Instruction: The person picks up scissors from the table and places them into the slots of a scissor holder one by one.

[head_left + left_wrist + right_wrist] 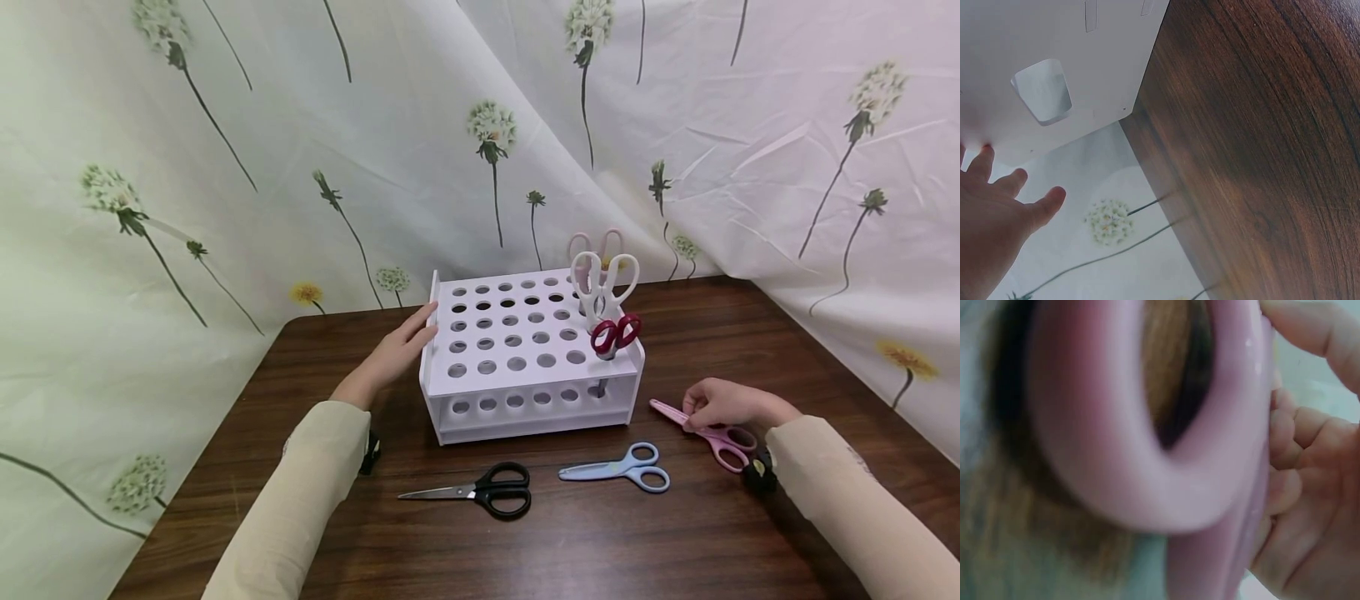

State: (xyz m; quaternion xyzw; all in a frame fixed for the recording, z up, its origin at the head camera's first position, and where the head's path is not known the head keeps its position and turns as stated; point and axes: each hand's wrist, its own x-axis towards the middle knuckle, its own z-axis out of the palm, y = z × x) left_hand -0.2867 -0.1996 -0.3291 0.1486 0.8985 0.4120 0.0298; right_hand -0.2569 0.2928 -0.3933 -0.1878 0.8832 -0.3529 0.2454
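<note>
A white rack (525, 382) with rows of round holes stands at the table's middle. My left hand (393, 350) rests extended fingers against its left side panel (1100, 75). To the rack's right, my right hand (726, 404) pinches pink scissors (708, 432) near the middle; blades point left toward the rack, low at the table. In the right wrist view their handle loop (1097, 456) fills the foreground, with thumb and curled fingers behind. Red-handled scissors (604, 341), white scissors (596, 292) and pale pink scissors (577, 246) stand handles up in the rack's right column.
In front of the rack lie light blue scissors (603, 470) and black-handled scissors (483, 489), both with blades pointing left. The dark wood table (600, 550) meets a flower-patterned cloth (420, 167) behind.
</note>
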